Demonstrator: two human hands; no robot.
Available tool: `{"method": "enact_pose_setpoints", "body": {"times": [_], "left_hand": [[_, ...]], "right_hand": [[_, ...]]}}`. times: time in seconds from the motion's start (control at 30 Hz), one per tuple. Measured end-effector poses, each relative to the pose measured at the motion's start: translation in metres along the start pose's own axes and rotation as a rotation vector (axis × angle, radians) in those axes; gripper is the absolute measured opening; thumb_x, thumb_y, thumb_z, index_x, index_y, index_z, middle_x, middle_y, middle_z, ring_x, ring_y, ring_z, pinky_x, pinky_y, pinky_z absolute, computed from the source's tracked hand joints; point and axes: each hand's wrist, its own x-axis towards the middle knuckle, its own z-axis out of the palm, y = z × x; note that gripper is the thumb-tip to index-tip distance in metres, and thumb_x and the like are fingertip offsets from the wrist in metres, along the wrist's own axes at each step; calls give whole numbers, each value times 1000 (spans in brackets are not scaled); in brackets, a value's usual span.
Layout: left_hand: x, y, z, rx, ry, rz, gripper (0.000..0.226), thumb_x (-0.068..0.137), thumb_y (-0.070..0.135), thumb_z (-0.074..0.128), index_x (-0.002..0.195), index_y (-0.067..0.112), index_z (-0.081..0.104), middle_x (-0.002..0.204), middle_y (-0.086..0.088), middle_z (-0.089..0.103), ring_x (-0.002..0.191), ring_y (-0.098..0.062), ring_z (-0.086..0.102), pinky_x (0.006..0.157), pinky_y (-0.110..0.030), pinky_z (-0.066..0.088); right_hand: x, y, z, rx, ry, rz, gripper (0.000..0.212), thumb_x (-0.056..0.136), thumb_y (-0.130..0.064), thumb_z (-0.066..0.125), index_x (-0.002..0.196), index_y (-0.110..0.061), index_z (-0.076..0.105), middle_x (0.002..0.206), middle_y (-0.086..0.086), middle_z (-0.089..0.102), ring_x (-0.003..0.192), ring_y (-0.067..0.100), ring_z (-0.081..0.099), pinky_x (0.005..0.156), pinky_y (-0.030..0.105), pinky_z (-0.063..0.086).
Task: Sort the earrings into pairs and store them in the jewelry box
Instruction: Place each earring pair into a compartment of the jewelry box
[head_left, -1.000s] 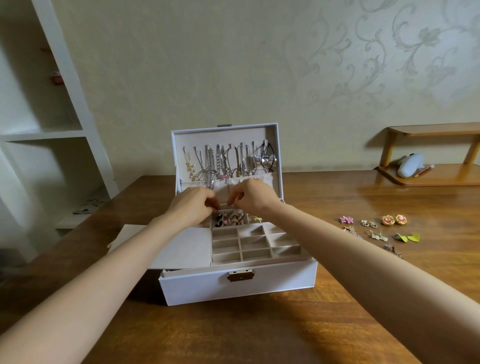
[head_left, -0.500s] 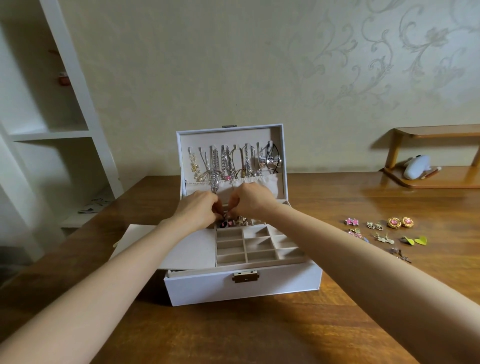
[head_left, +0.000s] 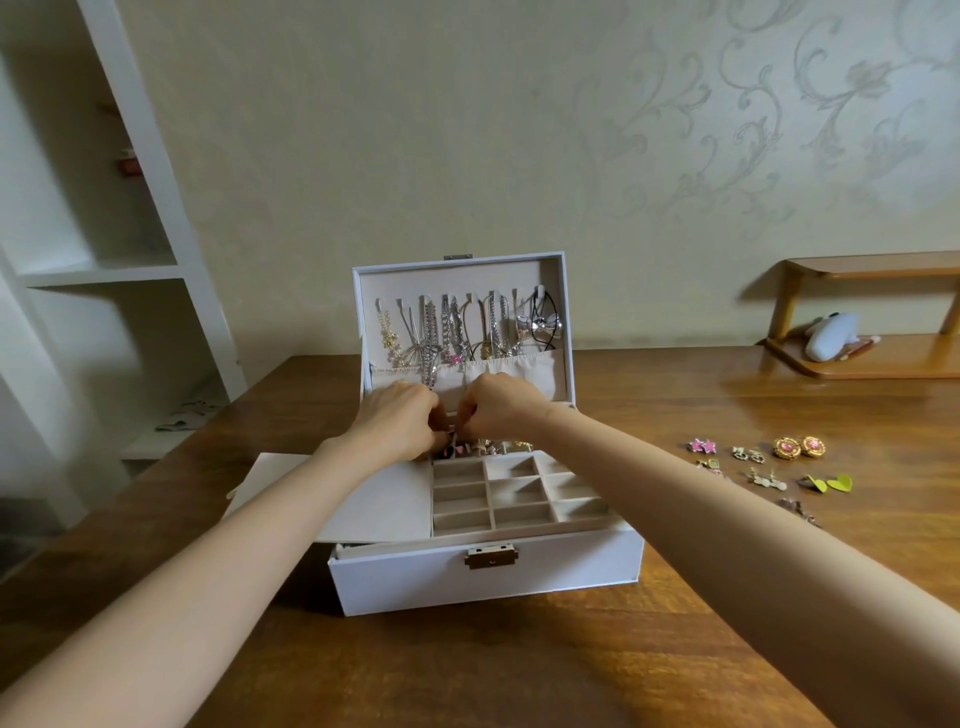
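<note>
A white jewelry box (head_left: 415, 577) stands open on the wooden table, its lid upright with necklaces (head_left: 457, 332) hanging inside. Both hands hover over the back row of its divided tray. My left hand (head_left: 395, 421) and my right hand (head_left: 498, 410) have curled fingers whose tips meet on a small dark and pink earring (head_left: 448, 451). More earrings (head_left: 498, 447) sit along that back row to the right. Loose pairs lie on the table right of the box: pink stars (head_left: 702, 445), round gold ones (head_left: 798, 447), green hearts (head_left: 828, 483).
A beige flap (head_left: 379, 499) folds out over the box's left half. A low wooden shelf (head_left: 883, 358) with a white object (head_left: 831, 335) stands at the back right. White shelving (head_left: 171, 208) rises left of the table.
Both hands have stayed at the back row of the tray, dipping slightly lower toward the earring. The view has shifted a little.
</note>
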Motion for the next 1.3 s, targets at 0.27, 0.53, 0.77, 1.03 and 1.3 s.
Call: {"method": "enact_pose_setpoints", "body": {"times": [0.27, 0.53, 0.77, 1.03, 1.3], "left_hand": [[2, -7, 3, 75, 31, 74, 19, 81, 31, 65, 87, 14, 61, 95, -2, 54, 97, -25, 52, 74, -31, 35], [3, -6, -2, 9, -65, 27, 14, 87, 31, 60, 86, 18, 61, 92, 0, 55, 88, -22, 53, 67, -28, 34], [2, -2, 0, -30, -25, 0, 19, 88, 31, 60, 99, 16, 65, 103, -4, 61, 98, -25, 56, 74, -29, 40], [0, -1, -2, -47, -40, -14, 8, 89, 21, 58, 88, 15, 63, 89, -1, 55, 82, -20, 51, 68, -29, 36], [-2, -2, -8, -65, -12, -20, 12, 89, 22, 57, 99, 21, 64, 100, 1, 58, 99, -22, 55, 71, -28, 37]], "right_hand": [[1, 5, -5, 20, -72, -36, 20, 88, -17, 58, 102, -9, 69, 103, 7, 68, 86, 18, 56, 72, 27, 44], [-4, -2, -7, -43, 19, -114, 21, 89, -12, 53, 102, -17, 69, 105, 5, 68, 98, 21, 60, 79, 27, 46], [-5, 2, -5, -58, 49, -85, 19, 82, -16, 62, 97, -22, 72, 99, 1, 69, 89, 18, 59, 83, 30, 48], [-2, 3, 1, -82, 61, -40, 17, 85, -23, 58, 92, -18, 73, 93, 4, 70, 84, 19, 60, 73, 27, 42], [-11, 4, -12, -5, 99, -37, 18, 84, -28, 63, 99, -24, 72, 101, 3, 70, 91, 22, 61, 86, 31, 45]]}}
